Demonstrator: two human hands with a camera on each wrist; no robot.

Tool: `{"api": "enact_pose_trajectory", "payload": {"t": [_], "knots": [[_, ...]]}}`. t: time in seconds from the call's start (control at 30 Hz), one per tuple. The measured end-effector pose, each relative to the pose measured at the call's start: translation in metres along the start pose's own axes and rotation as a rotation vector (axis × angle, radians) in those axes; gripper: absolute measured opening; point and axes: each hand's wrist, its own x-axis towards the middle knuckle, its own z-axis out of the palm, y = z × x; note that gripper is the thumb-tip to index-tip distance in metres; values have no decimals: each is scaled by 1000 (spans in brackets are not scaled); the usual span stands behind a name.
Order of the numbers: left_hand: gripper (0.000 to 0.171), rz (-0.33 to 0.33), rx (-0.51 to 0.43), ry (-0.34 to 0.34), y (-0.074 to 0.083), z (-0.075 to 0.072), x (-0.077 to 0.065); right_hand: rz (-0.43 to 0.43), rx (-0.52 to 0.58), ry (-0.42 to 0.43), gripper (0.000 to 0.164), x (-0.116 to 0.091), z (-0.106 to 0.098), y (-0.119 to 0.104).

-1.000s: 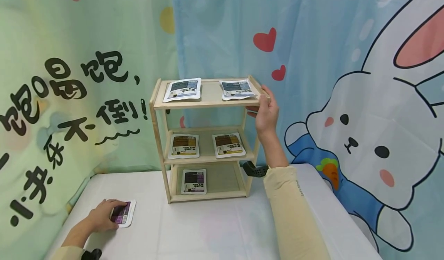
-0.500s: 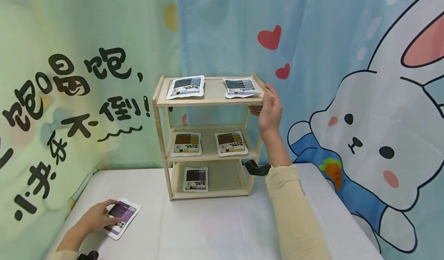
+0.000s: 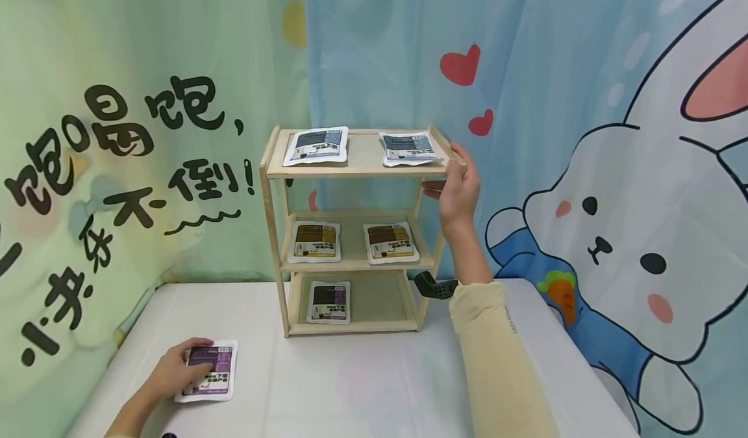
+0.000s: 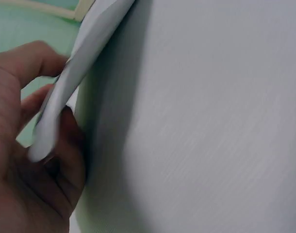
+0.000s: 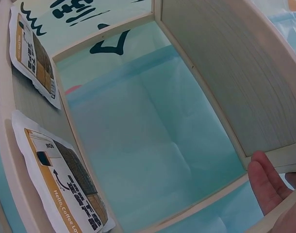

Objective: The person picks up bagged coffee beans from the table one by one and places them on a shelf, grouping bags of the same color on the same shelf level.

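My left hand (image 3: 175, 373) holds a flat white packet with a purple label (image 3: 223, 368) by its left side, low over the front left of the table. In the left wrist view the packet (image 4: 85, 63) is seen edge-on and tilted, between thumb and fingers. My right hand (image 3: 460, 194) grips the right end of the top board of a three-tier wooden shelf (image 3: 350, 172), thumb at the edge and fingers beneath. The right wrist view shows its fingertips (image 5: 264, 179) under the board's corner. Another purple-labelled packet (image 3: 329, 303) lies on the bottom tier, at the left.
Two blue-labelled packets (image 3: 317, 146) lie apart on the top tier. The middle tier bears two brown-and-yellow coffee packets (image 3: 391, 243). A white cloth covers the table (image 3: 350, 386), and a printed curtain (image 3: 380, 68) hangs close behind the shelf.
The purple-labelled packet in my left hand has turned, first slanting, now nearly straight with more of its label showing. My right hand keeps its hold on the shelf. The head view has shifted slightly.
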Motion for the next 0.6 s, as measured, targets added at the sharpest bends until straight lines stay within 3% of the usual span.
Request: {"api": "enact_pose_trajectory", "payload": {"t": [0.3,0.6], "knots": [[51,23,-12,124,10,23,-3,-21,-12,10,45,1,3,1],[49,40,-95,140,25,45,-6,-24,-3,14,45,-1,1,1]]}}
